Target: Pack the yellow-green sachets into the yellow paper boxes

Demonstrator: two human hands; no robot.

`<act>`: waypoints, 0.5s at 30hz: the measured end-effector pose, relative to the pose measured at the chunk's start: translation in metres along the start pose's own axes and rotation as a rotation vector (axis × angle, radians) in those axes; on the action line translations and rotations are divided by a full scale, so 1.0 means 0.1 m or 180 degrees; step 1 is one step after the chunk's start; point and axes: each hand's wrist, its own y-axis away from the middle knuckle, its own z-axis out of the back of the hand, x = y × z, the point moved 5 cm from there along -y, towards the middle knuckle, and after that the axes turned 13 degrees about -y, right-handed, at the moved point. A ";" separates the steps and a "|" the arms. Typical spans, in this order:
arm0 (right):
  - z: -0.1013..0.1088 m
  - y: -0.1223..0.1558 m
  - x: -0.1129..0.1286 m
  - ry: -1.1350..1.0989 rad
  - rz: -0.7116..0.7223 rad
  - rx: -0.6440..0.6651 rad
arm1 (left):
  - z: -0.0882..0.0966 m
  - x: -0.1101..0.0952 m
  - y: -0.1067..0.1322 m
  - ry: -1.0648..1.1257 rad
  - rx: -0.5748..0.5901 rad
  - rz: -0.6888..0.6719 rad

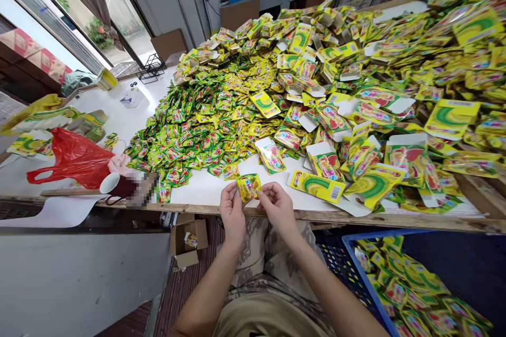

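Note:
Between my two hands, just above the table's front edge, is a small yellow sachet (248,188) with a printed front. My left hand (232,209) pinches its left side with thumb and fingers. At the right side, my right hand (278,208) pinches the lower corner. Beyond my hands lies a big heap of small green and yellow sachets (205,126). Right beside it are many printed boxes, some with flaps open; one box (271,155) lies close above my right hand, and a flat yellow box (316,185) lies to its right.
A red plastic bag (79,158) and a dark mug (120,185) stand on the left. Below the table on the right, a blue crate (351,253) holds several packed boxes. An open cardboard box (179,237) sits on the floor. A wire rack (151,68) is at the back left.

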 end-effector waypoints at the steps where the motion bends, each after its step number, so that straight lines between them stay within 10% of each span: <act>1: 0.01 0.00 -0.01 0.0030 0.0027 -0.0003 | 0.00 0.00 0.00 0.0015 -0.0023 0.0006; 15: 0.08 0.00 0.09 0.1579 0.0760 0.0466 | -0.01 0.01 -0.18 -0.0456 0.0425 0.0093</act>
